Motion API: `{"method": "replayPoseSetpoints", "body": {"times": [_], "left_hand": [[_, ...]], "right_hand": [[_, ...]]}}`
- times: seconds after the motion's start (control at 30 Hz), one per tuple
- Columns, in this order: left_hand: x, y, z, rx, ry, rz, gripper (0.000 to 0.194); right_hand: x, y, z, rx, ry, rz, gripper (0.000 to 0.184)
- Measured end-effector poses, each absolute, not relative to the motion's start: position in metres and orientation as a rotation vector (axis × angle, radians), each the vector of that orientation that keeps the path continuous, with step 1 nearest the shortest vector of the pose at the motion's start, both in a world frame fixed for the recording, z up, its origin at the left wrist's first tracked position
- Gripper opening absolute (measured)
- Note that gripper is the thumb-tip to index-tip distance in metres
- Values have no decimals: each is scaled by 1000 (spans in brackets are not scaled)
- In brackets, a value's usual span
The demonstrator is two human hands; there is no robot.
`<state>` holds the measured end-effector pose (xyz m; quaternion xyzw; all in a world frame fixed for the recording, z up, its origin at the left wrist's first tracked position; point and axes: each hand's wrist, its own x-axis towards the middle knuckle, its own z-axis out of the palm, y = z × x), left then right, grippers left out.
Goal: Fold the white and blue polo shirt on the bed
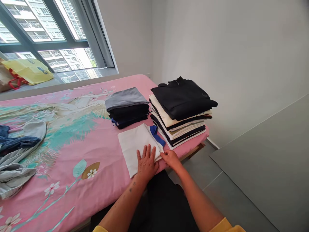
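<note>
A white shirt (132,141) with a blue collar (157,136) lies folded into a rectangle near the bed's front corner. My left hand (147,162) rests flat on it, fingers spread. At the shirt's right edge, my right hand (171,158) pinches a bit of the white cloth between thumb and fingers. Just behind the shirt stands a short pile of folded clothes (127,108), grey on top of black and navy. A taller stack of folded clothes (178,127) rises to the right, topped by a black collared garment (184,98).
The bed (96,187) has a pink flowered sheet, and its edge runs along my legs. Crumpled grey and denim clothes (19,154) lie at the far left. A yellow bag (31,71) sits on the windowsill. A grey panel (270,154) stands to the right.
</note>
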<state>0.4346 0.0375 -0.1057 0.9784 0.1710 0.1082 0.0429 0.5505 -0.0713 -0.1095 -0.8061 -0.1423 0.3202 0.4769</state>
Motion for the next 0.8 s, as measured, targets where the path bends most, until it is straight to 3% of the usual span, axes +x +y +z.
{"method": "replayPoseSetpoints", "body": {"times": [0.23, 0.43, 0.6, 0.8], "left_hand": [[426, 46, -95, 3039, 611, 171, 77], [399, 64, -83, 3032, 434, 46, 78], [395, 55, -94, 3040, 481, 250, 68], [420, 46, -87, 2834, 705, 225, 63]], "right_hand": [[541, -79, -106, -1495, -198, 1043, 35], [544, -88, -110, -1644, -103, 741, 37], [545, -86, -110, -1679, -135, 891, 33], [520, -80, -116, -1013, 93, 1033, 29]]}}
